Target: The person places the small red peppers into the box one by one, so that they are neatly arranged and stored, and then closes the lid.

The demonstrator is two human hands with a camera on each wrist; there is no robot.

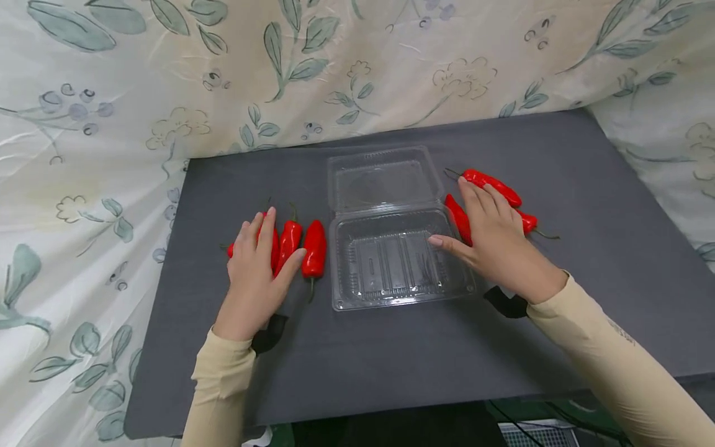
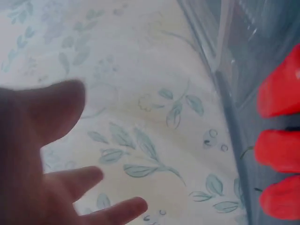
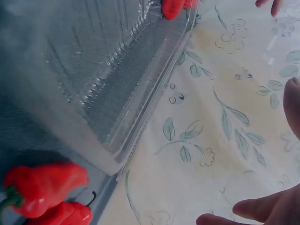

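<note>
In the head view my left hand (image 1: 254, 276) hovers over the peppers at the left, fingers straight and spread, holding nothing. Beside its thumb lies a red pepper (image 1: 314, 248), stem toward me; another pepper (image 1: 290, 241) sits left of it, and others are partly hidden under the fingers. My right hand (image 1: 497, 242), also with extended fingers, is over the right-hand group. There a long red pepper (image 1: 494, 186) lies beyond the fingertips, with a second pepper (image 1: 458, 217) by the box and a third (image 1: 527, 222) partly covered. Between the hands stands an opened clear plastic clamshell box (image 1: 402, 298).
The box's lid (image 1: 385, 155) is folded back toward the far edge of the dark grey table (image 1: 368, 366). Floral fabric (image 1: 391, 68) hangs behind the table and at both sides. Cables (image 1: 519, 428) show below the near edge.
</note>
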